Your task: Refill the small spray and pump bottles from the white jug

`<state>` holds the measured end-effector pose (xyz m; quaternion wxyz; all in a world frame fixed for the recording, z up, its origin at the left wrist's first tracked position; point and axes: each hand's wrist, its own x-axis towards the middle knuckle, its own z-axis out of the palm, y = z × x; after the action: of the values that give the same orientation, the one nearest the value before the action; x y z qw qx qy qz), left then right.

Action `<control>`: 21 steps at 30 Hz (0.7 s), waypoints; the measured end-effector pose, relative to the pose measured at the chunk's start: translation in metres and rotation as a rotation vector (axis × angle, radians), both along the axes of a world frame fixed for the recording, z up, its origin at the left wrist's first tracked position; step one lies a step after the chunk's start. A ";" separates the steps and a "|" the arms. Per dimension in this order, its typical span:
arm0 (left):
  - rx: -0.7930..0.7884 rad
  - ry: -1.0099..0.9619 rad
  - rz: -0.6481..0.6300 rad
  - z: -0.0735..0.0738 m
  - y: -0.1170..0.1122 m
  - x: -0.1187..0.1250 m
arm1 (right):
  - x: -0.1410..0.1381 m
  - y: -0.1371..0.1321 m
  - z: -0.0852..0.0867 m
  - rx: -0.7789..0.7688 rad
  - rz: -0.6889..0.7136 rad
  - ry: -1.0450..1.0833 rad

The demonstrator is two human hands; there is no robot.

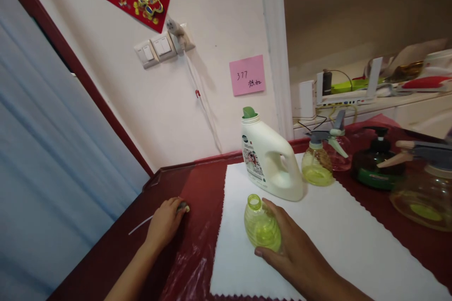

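Note:
My right hand is wrapped round a ribbed, see-through yellow-green spray bottle. The bottle's neck is uncapped, and it is on the white scalloped cloth. On the dark red table at the left, my left hand is closed over a spray head; only a grey and cream bit of it shows past the fingers. A thin white tube sticks out from the other side of that hand. Behind the spray bottle stands a pale detergent jug with a handle and a green spout in its open neck.
To the right stand a yellow spray bottle with its trigger head, a pinkish spray bottle, a dark green pump bottle and a larger spray bottle. A white router sits on the shelf. Blue curtain hangs at left.

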<state>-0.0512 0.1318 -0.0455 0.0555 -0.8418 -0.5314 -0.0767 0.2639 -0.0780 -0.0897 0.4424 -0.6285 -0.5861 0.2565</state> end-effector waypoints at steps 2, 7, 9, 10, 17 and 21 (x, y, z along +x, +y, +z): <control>0.020 0.026 0.016 0.007 0.004 0.000 | 0.000 0.000 -0.001 -0.002 0.006 -0.007; -0.025 0.100 0.092 0.015 0.018 -0.011 | -0.001 0.001 -0.001 0.002 0.003 -0.035; -0.075 0.118 0.123 0.013 0.021 -0.016 | -0.002 0.000 -0.001 0.013 -0.015 -0.034; -0.096 0.119 0.134 0.011 0.022 -0.018 | -0.002 0.000 -0.001 0.021 -0.022 -0.031; -0.113 0.027 0.150 0.007 0.021 -0.022 | -0.001 0.004 -0.001 -0.044 0.061 -0.051; -0.085 -0.109 0.130 0.017 0.014 -0.016 | -0.001 0.008 -0.004 -0.068 0.063 -0.052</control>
<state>-0.0676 0.1462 -0.0283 -0.0041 -0.8019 -0.5897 -0.0960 0.2628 -0.0701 -0.0932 0.3974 -0.6308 -0.6077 0.2736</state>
